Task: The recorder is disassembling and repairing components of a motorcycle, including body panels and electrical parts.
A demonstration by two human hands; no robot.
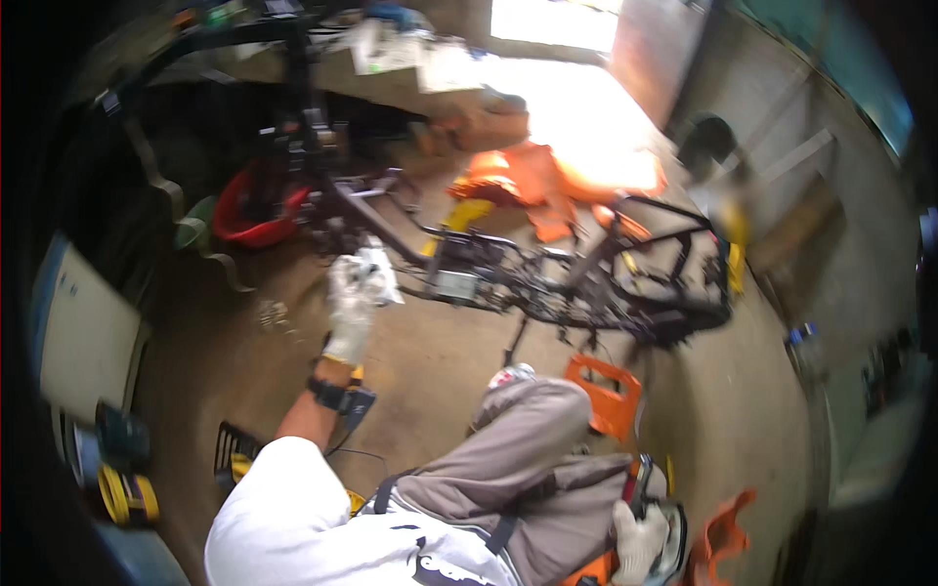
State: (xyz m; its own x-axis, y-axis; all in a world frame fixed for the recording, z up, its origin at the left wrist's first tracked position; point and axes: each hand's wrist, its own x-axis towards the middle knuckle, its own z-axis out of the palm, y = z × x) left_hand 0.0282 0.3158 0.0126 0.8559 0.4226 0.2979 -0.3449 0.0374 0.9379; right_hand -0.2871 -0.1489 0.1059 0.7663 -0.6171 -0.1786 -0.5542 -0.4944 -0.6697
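Note:
My left hand (350, 293), in a white glove, reaches forward to the bare motorcycle frame (391, 232). Its fingers are closed on a crumpled white piece of cloth or paper (382, 273), blurred, with dark smudges. That piece is beside the frame's dark tubes and a small silvery box (455, 285) fixed among wires. Low by my right thigh is my gloved right hand (639, 543), against a black and grey curved object (672, 540) whose kind I cannot make out. The right fingers are too blurred to show a grip.
Orange body panels (557, 186) lie behind the frame, near the bright doorway. A red basin (256, 207) stands at the left of the frame. An orange plastic stool (604, 396) is beyond my knee. Yellow and black cases (127, 495) sit at the left.

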